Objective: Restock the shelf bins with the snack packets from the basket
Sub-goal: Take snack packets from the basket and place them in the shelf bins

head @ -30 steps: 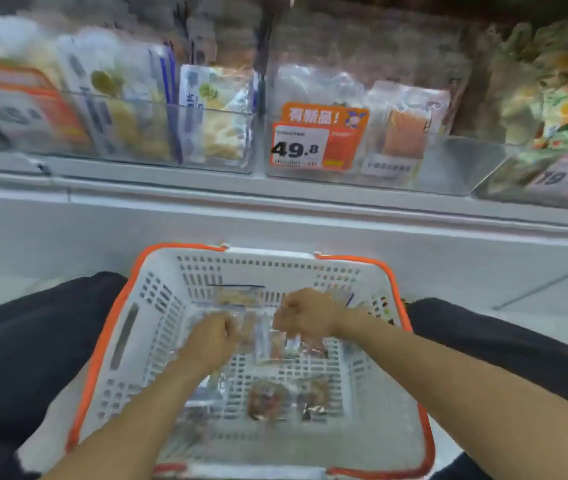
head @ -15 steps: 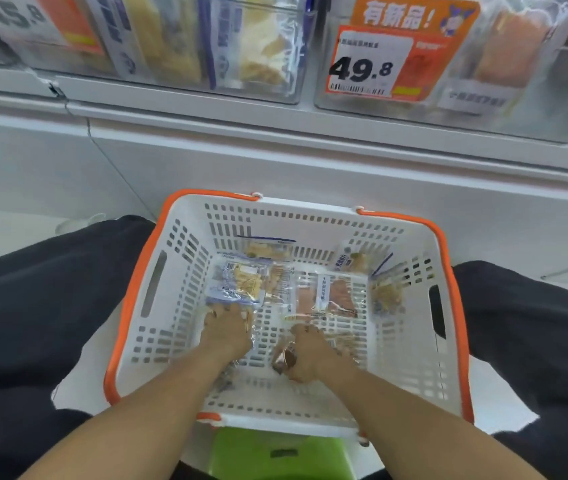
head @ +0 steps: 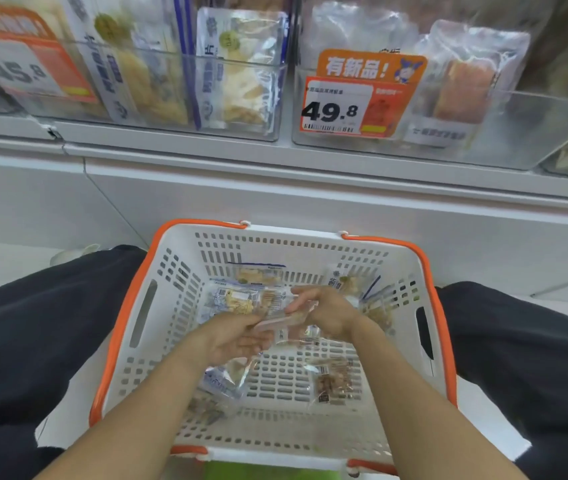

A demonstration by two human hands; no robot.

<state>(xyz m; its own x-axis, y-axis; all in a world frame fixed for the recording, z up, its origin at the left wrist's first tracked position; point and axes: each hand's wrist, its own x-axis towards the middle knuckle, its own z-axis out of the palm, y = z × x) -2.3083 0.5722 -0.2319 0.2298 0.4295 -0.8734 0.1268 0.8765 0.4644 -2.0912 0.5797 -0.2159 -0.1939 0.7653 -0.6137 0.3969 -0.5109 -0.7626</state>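
Observation:
A white basket with orange rim (head: 178,271) sits between my knees, with several clear snack packets lying in it. Over its middle, my left hand (head: 230,337) and my right hand (head: 327,313) both hold a clear packet with pinkish contents (head: 279,322), raised off the basket floor. A packet of pale chips (head: 234,301) lies behind my hands. Another packet with brown pieces (head: 333,381) lies at the front right, and one with blue print (head: 222,377) sits under my left wrist. Above, clear shelf bins (head: 241,129) hold upright packets.
An orange price tag reading 49.8 (head: 355,98) hangs on the right bin (head: 504,147), and a 45.8 tag (head: 23,71) on the left one. A grey shelf ledge (head: 275,188) runs below the bins. My dark-trousered legs (head: 33,341) flank the basket. Something green (head: 268,472) shows beneath the basket.
Both hands have lifted from the basket floor and now hold one packet together. The view has tilted up, bringing the shelf bins closer.

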